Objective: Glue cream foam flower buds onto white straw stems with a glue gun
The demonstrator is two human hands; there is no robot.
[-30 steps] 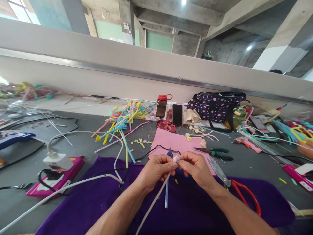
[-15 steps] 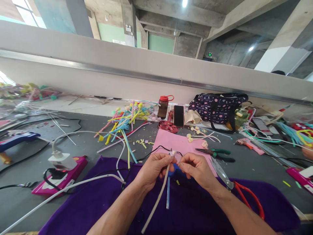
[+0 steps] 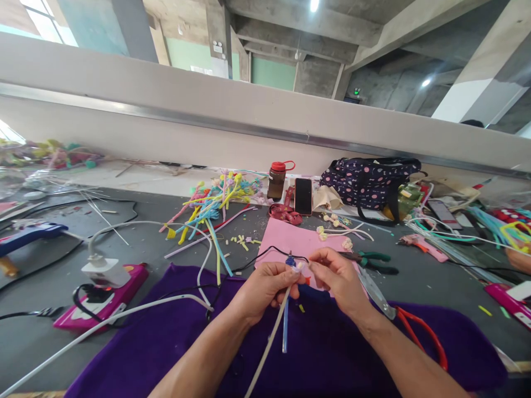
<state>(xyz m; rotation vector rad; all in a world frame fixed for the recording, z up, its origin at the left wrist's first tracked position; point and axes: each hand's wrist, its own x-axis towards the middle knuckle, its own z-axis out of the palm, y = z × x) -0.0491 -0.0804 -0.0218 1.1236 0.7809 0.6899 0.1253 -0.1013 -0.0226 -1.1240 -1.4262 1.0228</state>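
Observation:
My left hand (image 3: 269, 287) is closed on a cream pipe cleaner stem (image 3: 267, 349) that hangs down toward me. A small pale flower (image 3: 299, 267) sits at the stem's upper end, by my left thumb and fingertips. My right hand (image 3: 338, 279) is pinched just right of the flower; anything between its fingertips is too small to make out. Beneath my hands lies a blue glue gun (image 3: 291, 259), mostly hidden, with a translucent glue stick (image 3: 285, 326) sticking out toward me. Behind it is a pink sheet (image 3: 282, 237), with finished small flowers (image 3: 323, 233) on its far right.
Green-handled pliers (image 3: 377, 262) and red-handled scissors (image 3: 423, 331) lie right of my hands. Coloured pipe cleaners (image 3: 219, 204) are heaped at back left, near a pink power strip (image 3: 124, 282). A bottle (image 3: 277, 182), a phone (image 3: 303, 196) and a patterned bag (image 3: 369, 185) stand behind.
My right fingertips have moved up and in toward the flower. My left hand has shifted slightly right with the stem, and the glue gun's front end now shows above it.

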